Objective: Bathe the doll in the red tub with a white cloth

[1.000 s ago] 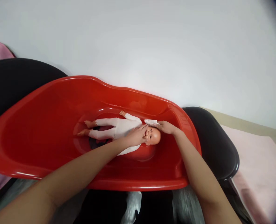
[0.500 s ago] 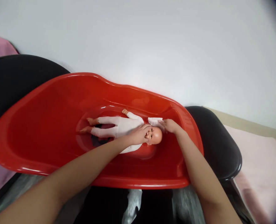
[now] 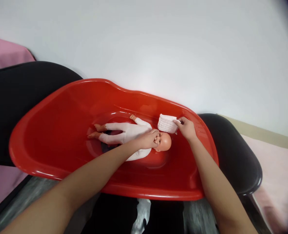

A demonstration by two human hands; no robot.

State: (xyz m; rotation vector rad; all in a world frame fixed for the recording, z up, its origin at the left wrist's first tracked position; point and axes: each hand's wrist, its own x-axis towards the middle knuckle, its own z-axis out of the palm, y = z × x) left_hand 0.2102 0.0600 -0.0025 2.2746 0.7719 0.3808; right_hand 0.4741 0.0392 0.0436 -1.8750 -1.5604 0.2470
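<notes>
Your right hand pinching a cloth, inside the far rim of the red tub, left hand against the doll, grip unclear, open room past its feet

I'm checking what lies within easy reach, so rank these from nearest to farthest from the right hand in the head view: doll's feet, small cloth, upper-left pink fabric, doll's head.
1. Small cloth: held in the right hand.
2. Doll's head: left of that hand, lower in the picture.
3. Doll's feet: farther left, inside the tub.
4. Pink fabric: outside the tub, upper left.
</notes>
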